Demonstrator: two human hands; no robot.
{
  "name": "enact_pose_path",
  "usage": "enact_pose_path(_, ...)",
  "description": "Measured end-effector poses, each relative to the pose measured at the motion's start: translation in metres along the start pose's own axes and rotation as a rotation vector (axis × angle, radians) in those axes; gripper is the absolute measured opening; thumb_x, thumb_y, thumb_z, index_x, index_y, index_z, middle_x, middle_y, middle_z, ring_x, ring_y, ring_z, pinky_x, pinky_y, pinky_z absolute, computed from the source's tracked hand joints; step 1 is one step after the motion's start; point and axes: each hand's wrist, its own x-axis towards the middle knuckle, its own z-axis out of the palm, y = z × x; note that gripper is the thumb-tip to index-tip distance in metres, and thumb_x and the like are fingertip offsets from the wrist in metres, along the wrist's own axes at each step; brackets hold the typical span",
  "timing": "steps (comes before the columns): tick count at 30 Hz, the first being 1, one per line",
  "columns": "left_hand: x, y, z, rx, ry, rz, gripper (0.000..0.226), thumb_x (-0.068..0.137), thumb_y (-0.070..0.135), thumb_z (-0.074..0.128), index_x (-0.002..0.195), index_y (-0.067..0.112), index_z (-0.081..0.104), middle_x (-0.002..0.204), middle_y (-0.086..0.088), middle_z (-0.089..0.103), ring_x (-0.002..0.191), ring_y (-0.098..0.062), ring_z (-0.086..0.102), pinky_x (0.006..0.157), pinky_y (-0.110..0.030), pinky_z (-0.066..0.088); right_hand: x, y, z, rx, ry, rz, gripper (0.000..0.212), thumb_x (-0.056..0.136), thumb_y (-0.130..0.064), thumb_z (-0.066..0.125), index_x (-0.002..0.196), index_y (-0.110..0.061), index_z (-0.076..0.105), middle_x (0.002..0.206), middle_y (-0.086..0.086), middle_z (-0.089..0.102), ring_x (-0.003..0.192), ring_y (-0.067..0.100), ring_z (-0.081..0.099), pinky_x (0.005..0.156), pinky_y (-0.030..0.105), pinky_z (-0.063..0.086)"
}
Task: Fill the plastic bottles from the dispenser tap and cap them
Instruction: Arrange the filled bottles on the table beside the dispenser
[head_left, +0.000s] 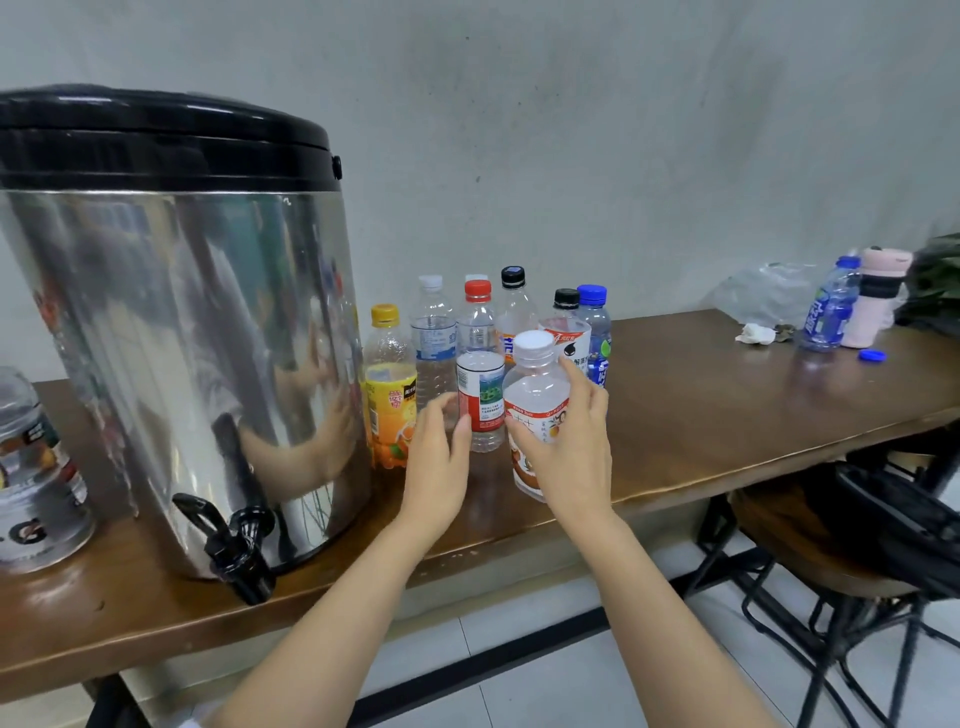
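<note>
Right hand wraps white-capped bottle; left hand loose, empty, just beside. Step: bottle selection (cap on). Next, likely: uncap, carry to tap.

One view only, head-worn, wide-angle. It is taken from above the front edge of the tabletop, pitched forward and down, and aimed at the grey wall behind.

Range is close. The left forearm and right forearm are seen entering from the bottom edge. They converge at mid-frame, where the white-capped bottle is roughly centred.

The steel dispenser is crowded against the left margin and cut off by the frame, its tap low left. The tabletop edge is bowed by the lens and rises toward the right. Floor tiles are taken in beneath it. A stool is caught lower right.
</note>
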Motion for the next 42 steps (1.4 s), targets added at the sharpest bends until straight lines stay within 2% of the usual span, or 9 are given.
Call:
enact_pose_path(5,0.018,0.075,-0.041,-0.297,-0.173,0.048,0.027,0.105,0.02,0.045,0.129,0.02,0.057,0.127,0.007,0.062,0.122,-0.009,0.057,0.106,-0.025,0.045,-0.024,-0.018,-0.016,0.131,-0.109,-0.041,0.085,0.08,-0.031,0.08,0.148,-0.036,0.029,0.147,-0.017,0.04,0.128,0.004,0.042,0.099,0.032,0.042)
enact_pose_path(10,0.008,0.109,-0.084,-0.244,-0.506,0.049,0.034,0.105,0.017,0.046,0.137,0.02,0.056,0.138,0.008,0.059,0.128,-0.004,0.053,0.104,-0.023,0.046,-0.055,-0.032,-0.016,0.317,-0.227,-0.022,0.078,0.078,-0.027,0.081,0.141,-0.042,0.038,0.136,-0.021,0.05,0.122,0.001,0.05,0.102,0.037,0.05)
enact_pose_path(16,-0.016,0.095,-0.12,-0.125,-0.446,0.106,0.029,0.09,0.009,0.069,0.114,0.026,0.066,0.109,0.019,0.066,0.103,0.007,0.062,0.093,-0.016,0.047,-0.094,-0.045,-0.003,0.404,-0.288,-0.035,0.069,0.072,-0.039,0.081,0.129,-0.058,0.045,0.131,-0.02,0.056,0.123,0.006,0.054,0.102,0.041,0.05)
enact_pose_path(20,-0.037,0.084,-0.138,0.219,-0.297,0.173,0.046,0.072,0.054,0.069,0.11,0.028,0.071,0.104,0.011,0.061,0.103,-0.007,0.058,0.091,-0.026,0.046,-0.118,-0.057,0.011,0.338,-0.285,-0.085,0.072,0.077,-0.03,0.082,0.112,-0.074,0.037,0.12,-0.027,0.054,0.116,-0.005,0.051,0.096,0.023,0.047)
enact_pose_path(22,-0.045,0.08,-0.152,0.208,-0.358,0.168,0.061,0.076,0.055,0.063,0.127,0.021,0.065,0.12,0.008,0.058,0.117,-0.009,0.055,0.103,-0.031,0.045,-0.126,-0.061,0.017,0.332,-0.314,-0.084,0.069,0.077,-0.031,0.081,0.114,-0.07,0.038,0.119,-0.029,0.052,0.114,-0.01,0.049,0.091,0.017,0.044)
enact_pose_path(27,-0.055,0.074,-0.191,0.07,-0.549,0.108,0.044,0.095,0.006,0.062,0.137,0.018,0.056,0.138,0.004,0.059,0.129,-0.003,0.053,0.109,-0.024,0.043,-0.139,-0.07,0.028,0.394,-0.354,-0.086,0.07,0.076,-0.027,0.083,0.135,-0.042,0.048,0.125,-0.02,0.055,0.117,-0.002,0.052,0.094,0.019,0.046)
enact_pose_path(34,-0.06,0.079,-0.192,0.404,-0.358,0.277,0.062,0.08,0.041,0.076,0.134,0.017,0.059,0.112,0.004,0.058,0.104,-0.007,0.053,0.095,-0.023,0.043,-0.154,-0.084,0.038,0.414,-0.342,-0.131,0.063,0.076,-0.031,0.083,0.126,-0.048,0.048,0.124,-0.02,0.054,0.118,-0.008,0.049,0.088,0.003,0.039)
enact_pose_path(39,-0.057,0.087,-0.213,0.272,-0.59,0.237,0.048,0.095,0.014,0.065,0.14,0.022,0.053,0.136,0.01,0.056,0.126,0.001,0.049,0.105,-0.015,0.039,-0.152,-0.084,0.034,0.441,-0.358,-0.115,0.069,0.078,-0.03,0.083,0.137,-0.036,0.048,0.126,-0.019,0.054,0.12,-0.004,0.05,0.092,0.009,0.043)
enact_pose_path(42,-0.055,0.09,-0.217,0.314,-0.589,0.217,0.041,0.096,0.014,0.062,0.136,0.023,0.058,0.123,0.015,0.058,0.115,0.004,0.052,0.096,-0.016,0.044,-0.153,-0.086,0.035,0.44,-0.358,-0.115,0.071,0.077,-0.031,0.083,0.138,-0.037,0.047,0.126,-0.02,0.053,0.12,-0.004,0.049,0.091,0.012,0.043)
